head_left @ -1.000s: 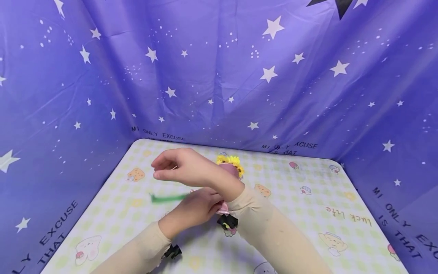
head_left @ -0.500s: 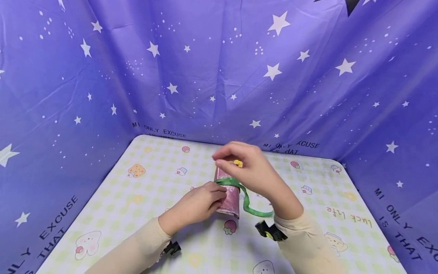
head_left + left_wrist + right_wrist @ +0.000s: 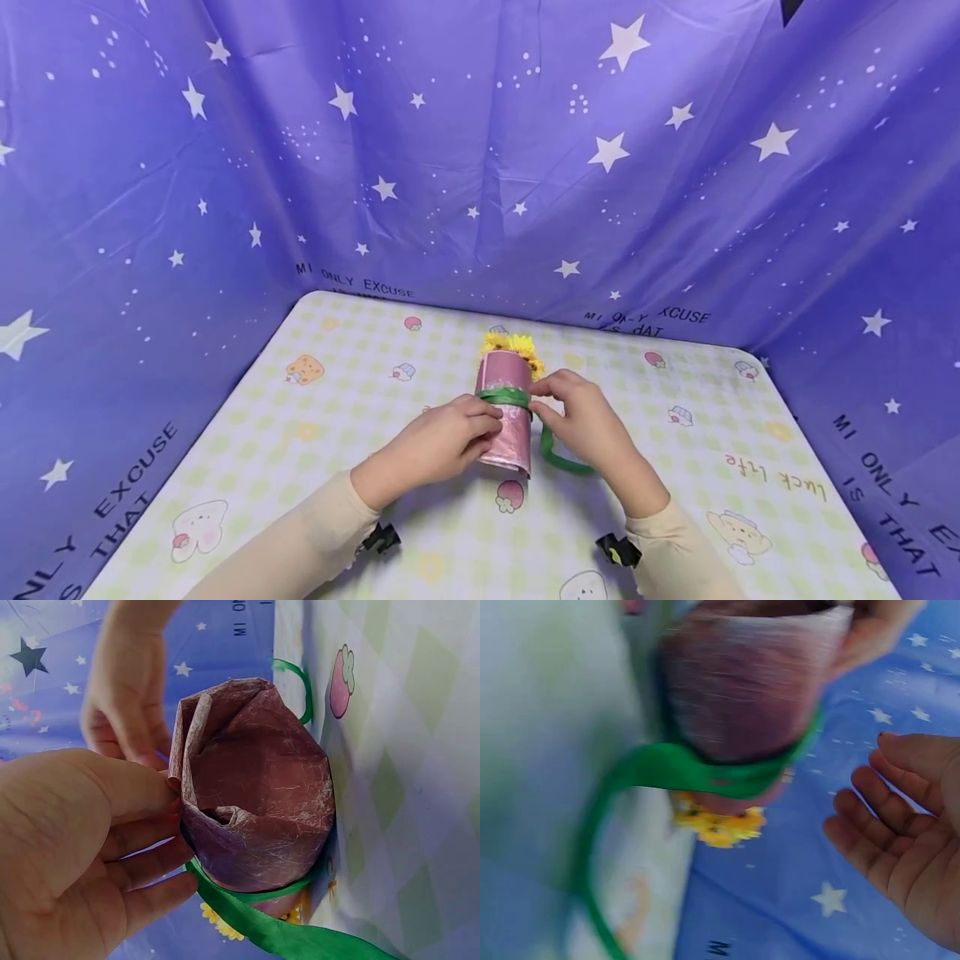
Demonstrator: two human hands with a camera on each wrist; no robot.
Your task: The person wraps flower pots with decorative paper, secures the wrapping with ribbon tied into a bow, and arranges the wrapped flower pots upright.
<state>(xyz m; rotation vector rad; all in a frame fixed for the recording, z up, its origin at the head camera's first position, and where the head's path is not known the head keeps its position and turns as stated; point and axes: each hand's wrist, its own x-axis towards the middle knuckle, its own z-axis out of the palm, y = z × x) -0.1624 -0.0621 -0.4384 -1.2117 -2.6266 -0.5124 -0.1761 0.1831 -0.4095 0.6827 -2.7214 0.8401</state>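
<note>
A bouquet in pink wrapping paper [image 3: 504, 442] lies on the table, its yellow flowers [image 3: 519, 343] at the far end. Around the middle of the wrap runs a green ribbon [image 3: 504, 397], whose loose tail [image 3: 592, 847] curves down onto the tabletop on the right. My left hand [image 3: 442, 440] holds the bouquet from the left, thumb at the paper's overlapping edge and fingertips by the ribbon. In the left wrist view the wrap's hollow lower end [image 3: 259, 772] faces the camera. My right hand [image 3: 588, 421] is beside the ribbon on the right, fingers loosely bent and apart from the paper.
A checked cloth with cartoon prints covers the table [image 3: 360, 408]. Purple curtains [image 3: 450, 150] with white stars rise behind the table and along both sides. Dark straps [image 3: 618, 550] show at the wrists.
My right hand has swung from across the left arm to the bouquet's right side and lowered. The ribbon now crosses the wrap, its tail moved from left to right. The left hand stays put.
</note>
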